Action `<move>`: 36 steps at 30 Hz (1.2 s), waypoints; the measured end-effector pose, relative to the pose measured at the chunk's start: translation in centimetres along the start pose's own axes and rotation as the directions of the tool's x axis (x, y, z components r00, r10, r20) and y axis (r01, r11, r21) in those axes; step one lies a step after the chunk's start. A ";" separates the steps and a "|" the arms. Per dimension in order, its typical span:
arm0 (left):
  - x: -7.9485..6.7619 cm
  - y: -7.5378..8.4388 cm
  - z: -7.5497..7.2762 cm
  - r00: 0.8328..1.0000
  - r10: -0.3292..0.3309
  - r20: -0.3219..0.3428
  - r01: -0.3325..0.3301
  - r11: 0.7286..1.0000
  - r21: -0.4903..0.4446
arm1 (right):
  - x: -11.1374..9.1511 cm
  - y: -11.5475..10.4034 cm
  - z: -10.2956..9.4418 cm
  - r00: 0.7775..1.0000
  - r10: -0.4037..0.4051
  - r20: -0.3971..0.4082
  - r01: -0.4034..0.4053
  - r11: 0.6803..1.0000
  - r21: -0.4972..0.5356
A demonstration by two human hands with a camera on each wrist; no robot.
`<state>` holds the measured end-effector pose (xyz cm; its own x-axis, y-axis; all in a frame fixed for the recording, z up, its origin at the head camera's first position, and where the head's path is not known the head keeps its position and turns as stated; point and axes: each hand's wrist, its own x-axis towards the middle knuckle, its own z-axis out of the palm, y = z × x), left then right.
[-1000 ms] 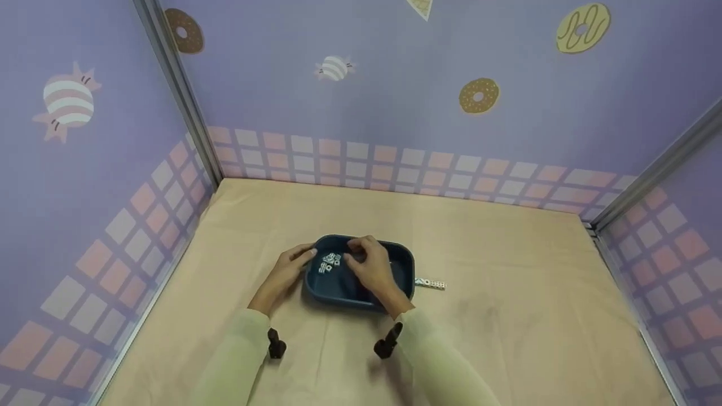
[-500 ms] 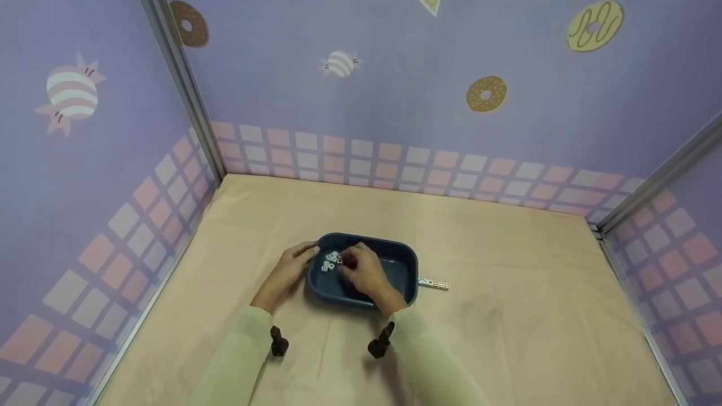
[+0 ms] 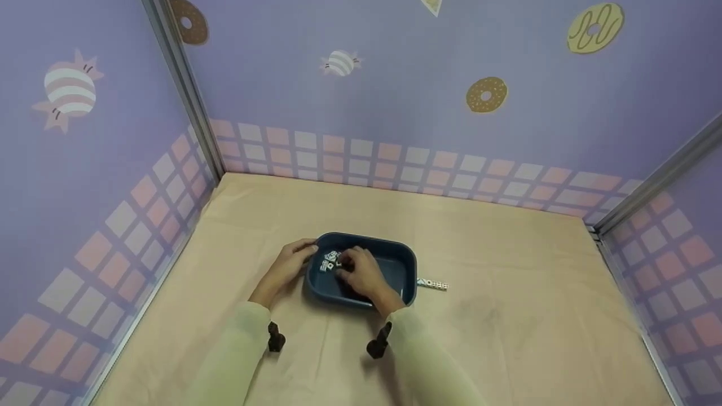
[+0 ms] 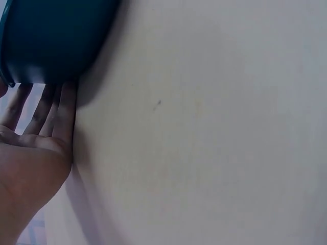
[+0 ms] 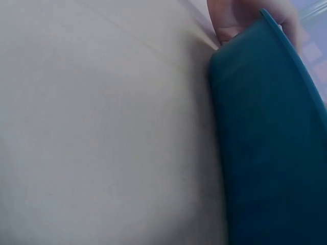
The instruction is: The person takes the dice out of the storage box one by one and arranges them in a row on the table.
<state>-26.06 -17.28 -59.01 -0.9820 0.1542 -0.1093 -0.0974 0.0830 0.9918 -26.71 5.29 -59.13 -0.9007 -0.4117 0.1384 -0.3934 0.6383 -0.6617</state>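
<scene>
Left grip (image 3: 285, 266) holds blue tray (image 3: 339, 301)

Back wall (image 3: 395, 107): lilac, printed with sweets
Brown donut (image 3: 197, 32): upper left, beside the left metal post (image 3: 183, 84)
Small striped candy (image 3: 341, 63): right of that donut
Sprinkled donut (image 3: 486, 105): lower, further right
Yellow donut (image 3: 580, 38): upper right, with wavy lines
Large striped candy (image 3: 70, 93): on the left wall (image 3: 130, 79)
Checked band (image 3: 361, 148): pink and white, along the walls' foot
Cloth (image 3: 507, 248): beige, lightly creased
</scene>
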 end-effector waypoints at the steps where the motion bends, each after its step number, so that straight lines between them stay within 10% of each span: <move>1: 0.0 0.0 0.0 1.000 0.005 -0.007 -0.005 1.000 0.009 | 0.0 0.0 0.0 1.000 0.007 -0.001 -0.007 1.000 0.001; 11: -0.5 -0.2 0.4 0.999 0.053 -0.013 -0.051 0.989 0.141 | -0.3 0.1 0.2 0.999 0.042 0.024 -0.043 0.999 0.012; 36: -0.5 -0.7 0.7 1.000 0.022 -0.015 -0.022 1.000 -0.021 | 0.0 -0.1 -0.5 0.996 0.025 0.081 -0.026 1.000 0.012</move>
<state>-25.36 -16.71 -59.71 -0.9862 0.1413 -0.0865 -0.0788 0.0592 0.9951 -26.80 5.58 -58.66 -0.8924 -0.4470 0.0620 -0.3677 0.6406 -0.6741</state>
